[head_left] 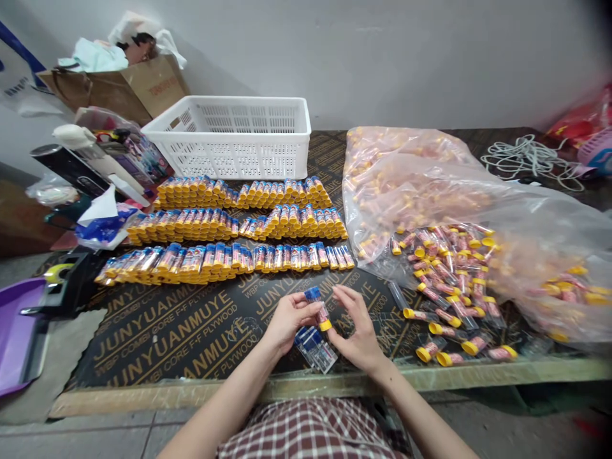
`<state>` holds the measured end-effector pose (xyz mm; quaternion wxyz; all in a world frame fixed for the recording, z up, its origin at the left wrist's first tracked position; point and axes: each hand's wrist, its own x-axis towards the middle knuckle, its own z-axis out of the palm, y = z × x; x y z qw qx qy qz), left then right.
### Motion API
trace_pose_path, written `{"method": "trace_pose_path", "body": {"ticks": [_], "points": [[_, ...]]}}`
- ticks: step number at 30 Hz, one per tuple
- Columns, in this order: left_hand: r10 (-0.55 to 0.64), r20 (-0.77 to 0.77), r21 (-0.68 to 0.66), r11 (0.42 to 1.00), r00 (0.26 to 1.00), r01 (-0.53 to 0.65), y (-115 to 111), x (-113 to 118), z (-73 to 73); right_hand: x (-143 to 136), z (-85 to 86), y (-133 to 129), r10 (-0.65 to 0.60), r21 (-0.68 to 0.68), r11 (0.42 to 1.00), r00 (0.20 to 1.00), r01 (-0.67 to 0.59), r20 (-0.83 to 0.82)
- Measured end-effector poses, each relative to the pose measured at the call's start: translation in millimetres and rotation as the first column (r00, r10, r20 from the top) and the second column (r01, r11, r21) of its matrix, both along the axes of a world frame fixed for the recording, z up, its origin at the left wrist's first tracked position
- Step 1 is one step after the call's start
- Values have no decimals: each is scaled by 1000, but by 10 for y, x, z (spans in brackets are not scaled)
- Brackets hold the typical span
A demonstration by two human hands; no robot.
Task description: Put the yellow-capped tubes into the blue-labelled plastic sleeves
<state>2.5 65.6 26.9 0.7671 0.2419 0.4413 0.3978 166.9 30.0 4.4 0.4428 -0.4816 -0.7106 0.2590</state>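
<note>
My left hand [292, 319] holds a small clear tube [320, 309] with a blue top and a yellow base, gripped between thumb and fingers. On the tube's other side is my right hand [356, 328], its thumb and fingers apart, the thumb close to the yellow base. Below the hands, flat clear packets with blue tops [315, 349] lie on the dark board. Rows of finished-looking tubes, blue tops and yellow bases [191, 258], lie stacked beyond my left hand. To the right, loose tubes with yellow caps [449, 274] spill from a large plastic bag [406, 172].
A white basket [248, 156] stands behind the rows. At the left are a paper bag [157, 86], bottles [67, 169], a tape dispenser [69, 287] and a purple dustpan [19, 325]. White cord [526, 156] lies at the back right. The board's front edge [191, 392] is near me.
</note>
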Motion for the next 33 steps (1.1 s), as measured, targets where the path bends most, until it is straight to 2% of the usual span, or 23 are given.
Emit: {"method": "trace_pose_path", "body": {"ticks": [4, 7, 9, 23, 29, 31, 33], "points": [[-100, 0, 6, 995, 995, 100, -74, 27, 50, 35, 42, 64, 142, -31, 989, 990, -143, -19], [-127, -8, 11, 992, 992, 127, -96, 33, 55, 57, 69, 79, 265, -80, 960, 963, -267, -43], [-136, -15, 8, 991, 991, 136, -103, 35, 53, 64, 72, 76, 294, -90, 950, 954, -298, -59], [-160, 5, 27, 987, 987, 160, -152, 32, 79, 46, 50, 44, 262, -86, 956, 950, -279, -171], [-155, -4, 17, 988, 988, 155, -144, 44, 92, 12, 61, 32, 268, -83, 956, 951, -283, -156], [-144, -42, 25, 989, 989, 145, -124, 22, 67, 46, 77, 120, 273, -53, 959, 955, -280, -114], [-90, -233, 101, 988, 968, 116, -109, -34, 12, 133, 94, 316, 224, 3, 975, 974, -224, -36]]}}
